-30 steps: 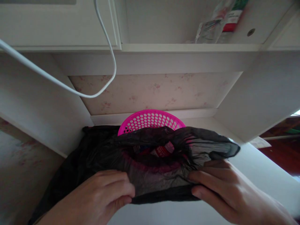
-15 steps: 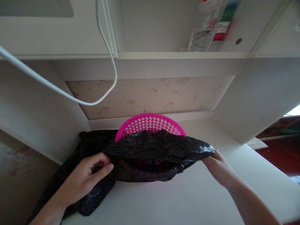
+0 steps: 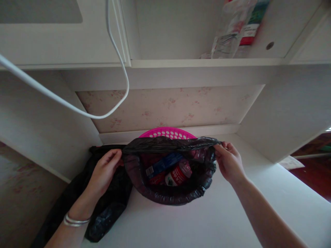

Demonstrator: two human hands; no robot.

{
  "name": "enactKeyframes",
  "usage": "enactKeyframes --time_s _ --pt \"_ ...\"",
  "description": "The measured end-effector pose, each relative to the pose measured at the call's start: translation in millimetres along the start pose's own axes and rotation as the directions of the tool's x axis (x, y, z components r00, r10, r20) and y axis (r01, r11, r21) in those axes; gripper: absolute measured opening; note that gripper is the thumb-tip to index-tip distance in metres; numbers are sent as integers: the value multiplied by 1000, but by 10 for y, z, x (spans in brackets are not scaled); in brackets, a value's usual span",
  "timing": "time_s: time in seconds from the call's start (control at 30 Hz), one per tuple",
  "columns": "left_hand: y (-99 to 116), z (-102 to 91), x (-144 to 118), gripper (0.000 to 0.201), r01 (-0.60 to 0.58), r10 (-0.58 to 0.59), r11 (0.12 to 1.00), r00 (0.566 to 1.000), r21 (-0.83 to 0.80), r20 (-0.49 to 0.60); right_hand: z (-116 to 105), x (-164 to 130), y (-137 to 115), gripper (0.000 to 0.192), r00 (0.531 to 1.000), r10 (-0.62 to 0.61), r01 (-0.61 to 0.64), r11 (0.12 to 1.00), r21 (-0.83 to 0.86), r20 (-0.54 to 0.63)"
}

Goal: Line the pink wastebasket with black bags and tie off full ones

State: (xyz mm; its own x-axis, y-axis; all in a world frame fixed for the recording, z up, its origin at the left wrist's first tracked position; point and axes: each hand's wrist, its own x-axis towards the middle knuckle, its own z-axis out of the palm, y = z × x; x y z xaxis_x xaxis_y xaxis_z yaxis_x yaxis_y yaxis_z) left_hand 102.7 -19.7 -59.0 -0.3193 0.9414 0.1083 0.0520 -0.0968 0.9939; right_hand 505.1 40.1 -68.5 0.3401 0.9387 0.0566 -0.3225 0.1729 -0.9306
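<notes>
**Bag rim stretched over the pink basket**

I see my left hand [image 3: 104, 170] and right hand [image 3: 229, 162] each pinching the black bag [image 3: 168, 196] rim, fingers clenched on it. Between them sit a red bottle [image 3: 178, 174] and blue packet [image 3: 161, 164], their lettering too blurred to read. The basket [image 3: 168, 132] is mostly hidden. Bare counter [image 3: 181, 227] lies nearer me.

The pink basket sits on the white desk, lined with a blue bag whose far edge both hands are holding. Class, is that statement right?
Not quite. In the head view the bag lining the pink basket is black, not blue. The left hand and right hand do hold its far edge, on the white desk.
</notes>
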Motion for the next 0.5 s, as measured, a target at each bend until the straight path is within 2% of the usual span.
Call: enactKeyframes --time_s 0.07,0.13,0.23,0.3,0.4,0.5 --pt "5 91 107 31 107 -110 982 994 -155 -9 49 74 -6 54 1000 -15 15 1000 -18 8" --pt "17 183 199 32 192 -195 950 981 -246 13 95 150 -12 56 997 -65 71 988 -139 49" --pt "49 292 292 32 273 -263 920 962 -282 75 143 261 -35 44 967 -188 241 890 -387 171" --pt "76 334 326 31 284 -270 909 959 -306 88 166 329 -60 33 949 -220 300 852 -429 227" --pt "112 357 360 39 194 -198 922 980 -334 23 212 426 -90 31 953 -153 247 891 -381 261" --pt "121 353 405 45 103 -97 974 994 -202 41 288 525 -91 28 966 -5 93 940 -328 258"
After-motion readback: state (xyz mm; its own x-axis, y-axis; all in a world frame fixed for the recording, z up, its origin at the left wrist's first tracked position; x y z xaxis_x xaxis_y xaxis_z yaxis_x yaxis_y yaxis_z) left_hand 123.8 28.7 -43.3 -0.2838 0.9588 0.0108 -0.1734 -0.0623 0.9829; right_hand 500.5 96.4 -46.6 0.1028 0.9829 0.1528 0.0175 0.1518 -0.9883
